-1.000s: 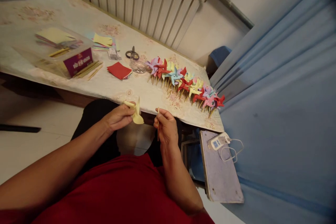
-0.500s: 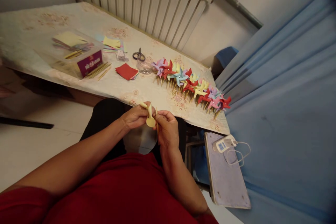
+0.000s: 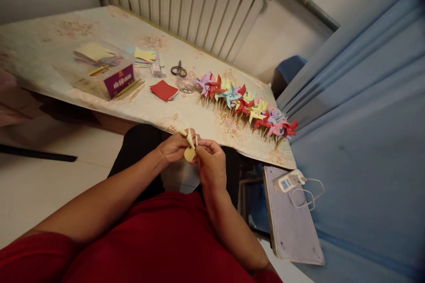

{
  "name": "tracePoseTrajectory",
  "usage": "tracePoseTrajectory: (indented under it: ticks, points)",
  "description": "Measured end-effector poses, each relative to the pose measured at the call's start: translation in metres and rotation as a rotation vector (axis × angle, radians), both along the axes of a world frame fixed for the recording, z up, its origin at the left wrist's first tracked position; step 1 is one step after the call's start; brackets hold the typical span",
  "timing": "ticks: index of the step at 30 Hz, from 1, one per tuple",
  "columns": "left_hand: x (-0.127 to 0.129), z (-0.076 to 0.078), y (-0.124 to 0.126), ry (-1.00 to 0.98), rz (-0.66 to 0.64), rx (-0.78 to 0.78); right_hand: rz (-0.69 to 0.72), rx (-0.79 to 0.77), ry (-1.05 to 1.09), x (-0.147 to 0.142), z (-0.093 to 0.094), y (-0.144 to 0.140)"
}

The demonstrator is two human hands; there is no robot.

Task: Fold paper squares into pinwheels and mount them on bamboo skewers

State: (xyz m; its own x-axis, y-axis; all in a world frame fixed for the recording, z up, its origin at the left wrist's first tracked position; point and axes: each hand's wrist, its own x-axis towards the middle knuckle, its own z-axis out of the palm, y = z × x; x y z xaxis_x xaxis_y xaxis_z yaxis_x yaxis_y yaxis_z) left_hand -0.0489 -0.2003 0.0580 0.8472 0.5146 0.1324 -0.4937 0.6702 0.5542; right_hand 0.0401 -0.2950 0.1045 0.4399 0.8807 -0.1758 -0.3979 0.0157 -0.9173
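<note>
**Yellow paper meets stick**

The folded yellow paper [image 3: 189,147] sits just off the table's [image 3: 199,126] near edge, pinched by the left hand [image 3: 173,147]. The right hand [image 3: 209,159] pinches a stick [image 3: 196,141] against it. Pressed hard, the thin paper could tear or unfold.

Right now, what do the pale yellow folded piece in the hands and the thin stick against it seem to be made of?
The pale yellow folded piece looks like thin matte paper: it curls into soft loops and holds creases. The thin stick looks like bare light wood or bamboo, tan and unpainted; it is too small to tell which. Left hand and right hand pinch them.
</note>
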Motion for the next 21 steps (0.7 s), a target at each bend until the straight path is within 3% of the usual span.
tracePoseTrajectory:
  ticks: [21]
  points:
    - [-0.0008, -0.0036, -0.0008, 0.01, 0.02, -0.039, -0.002, -0.025, -0.037, -0.0046, -0.0028, -0.0002]
